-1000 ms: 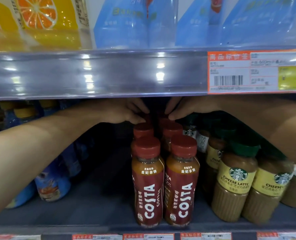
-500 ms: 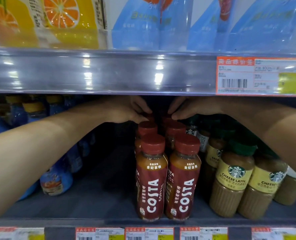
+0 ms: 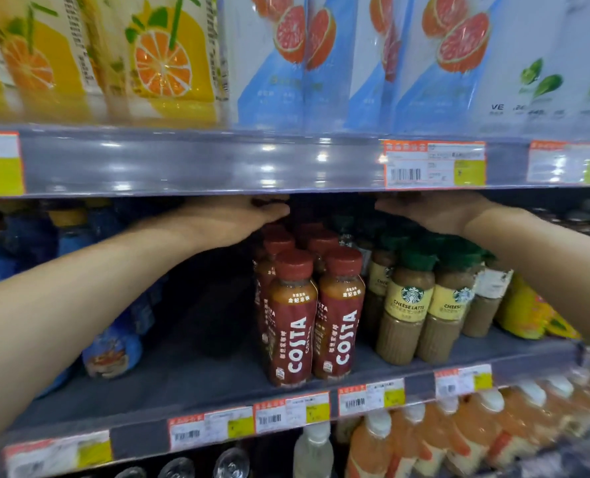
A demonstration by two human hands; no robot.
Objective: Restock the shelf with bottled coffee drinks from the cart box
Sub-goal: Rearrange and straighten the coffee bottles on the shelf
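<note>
The Costa bottles point(image 3: 316, 315) stand in 2 rows on the shelf point(image 3: 197, 384); above them, left hand point(image 3: 238, 219) and right hand point(image 3: 435, 212) hover with relaxed, empty fingers

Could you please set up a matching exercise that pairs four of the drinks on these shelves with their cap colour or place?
Things:
1. Costa bottles
2. Starbucks Cheese Latte bottles
3. orange juice cartons
4. blue bottles

Descriptions:
A. green caps
B. on the shelf above, at the left
C. dark red caps
D. at the left end of the middle shelf, behind the left forearm

Pairs: 1-C, 2-A, 3-B, 4-D
</note>
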